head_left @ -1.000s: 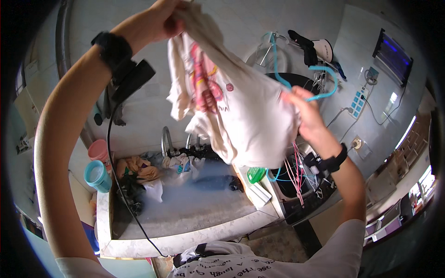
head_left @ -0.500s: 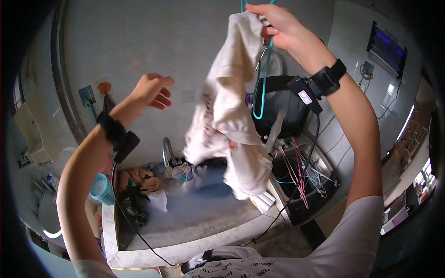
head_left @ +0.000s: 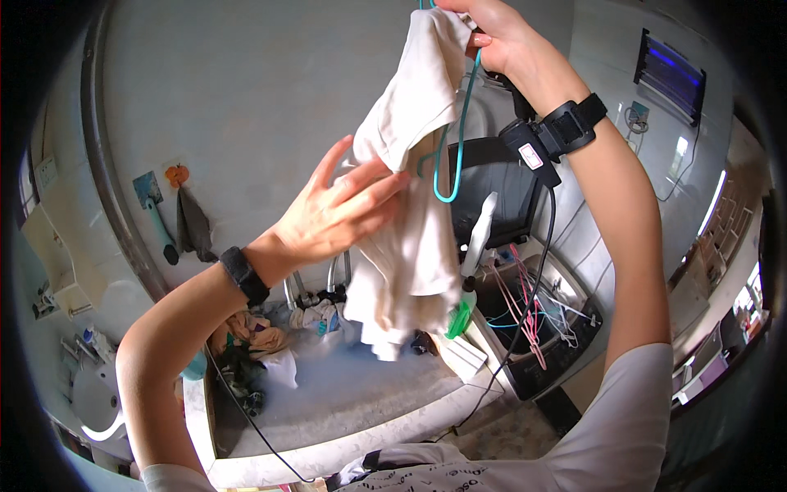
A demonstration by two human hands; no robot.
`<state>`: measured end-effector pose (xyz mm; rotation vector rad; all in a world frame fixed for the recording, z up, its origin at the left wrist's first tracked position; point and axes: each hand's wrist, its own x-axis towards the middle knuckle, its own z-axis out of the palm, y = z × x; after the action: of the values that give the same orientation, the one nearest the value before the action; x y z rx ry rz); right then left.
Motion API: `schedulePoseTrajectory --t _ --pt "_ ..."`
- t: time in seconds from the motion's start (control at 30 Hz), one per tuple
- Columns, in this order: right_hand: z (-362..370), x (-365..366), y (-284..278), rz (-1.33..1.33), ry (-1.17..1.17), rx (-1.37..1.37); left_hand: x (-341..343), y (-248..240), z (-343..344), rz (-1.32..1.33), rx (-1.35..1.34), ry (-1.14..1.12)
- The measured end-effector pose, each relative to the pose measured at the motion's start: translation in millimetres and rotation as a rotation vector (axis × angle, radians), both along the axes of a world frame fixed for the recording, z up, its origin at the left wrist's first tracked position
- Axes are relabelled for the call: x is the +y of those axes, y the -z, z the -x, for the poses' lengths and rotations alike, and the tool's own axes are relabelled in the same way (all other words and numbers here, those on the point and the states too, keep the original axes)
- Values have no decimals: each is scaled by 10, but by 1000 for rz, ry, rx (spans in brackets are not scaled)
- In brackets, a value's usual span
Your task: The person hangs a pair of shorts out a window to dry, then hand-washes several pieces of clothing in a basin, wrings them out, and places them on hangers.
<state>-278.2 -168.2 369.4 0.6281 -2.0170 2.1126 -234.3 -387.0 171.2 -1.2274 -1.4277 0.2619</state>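
Observation:
A whitish garment (head_left: 406, 238), probably a shirt, hangs in folds at the centre, blurred at its lower hem. My right hand (head_left: 496, 33), raised at the top, is closed on the garment's upper end together with a teal clothes hanger (head_left: 459, 156). The hanger's lower loop hangs beside the cloth and its top is cut off by the picture's edge. My left hand (head_left: 344, 201) lies against the garment's left side, fingers stretched and spread, its fingertips touching the cloth.
Below is a stone-rimmed sink (head_left: 344, 439) with cloudy water and heaped wet clothes (head_left: 254, 336). To its right, an open-lidded washing machine (head_left: 553, 361) holds pink and white hangers (head_left: 529, 316). A white bottle (head_left: 481, 234) and a green one (head_left: 461, 316) stand between. A black cable (head_left: 533, 312) trails from my right wrist.
My left hand has moved right from beside the wall onto the garment. The garment has turned and narrowed, its printed side no longer showing. My right hand keeps its hold.

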Motion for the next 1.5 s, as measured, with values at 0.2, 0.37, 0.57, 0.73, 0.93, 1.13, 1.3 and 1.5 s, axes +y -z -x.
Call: schedulePoseTrajectory --t 0.2,0.37,0.57,0.73,0.93,1.13,1.3,1.5 --pt "-87 307 176 -79 94 71 -80 -373 43 258 -413 -8" --pt "5 340 464 -122 182 10 -184 -851 -55 33 -739 -161" --pt "76 126 779 -194 125 -22 -95 -1130 64 -623 -663 -222" --pt "111 266 925 -286 126 -62 39 -1231 173 -857 -1373 91" --pt "-125 457 1179 -480 175 -7 189 -1259 219 -886 -1346 -5" --pt "-429 750 1197 -389 331 248 277 -1358 82 -766 -1100 -249" --pt "-944 873 1115 -449 268 356 163 -1291 231 -672 -953 -323" --pt "-1524 640 1359 -570 68 201 88 -1280 291 -689 -795 -432"
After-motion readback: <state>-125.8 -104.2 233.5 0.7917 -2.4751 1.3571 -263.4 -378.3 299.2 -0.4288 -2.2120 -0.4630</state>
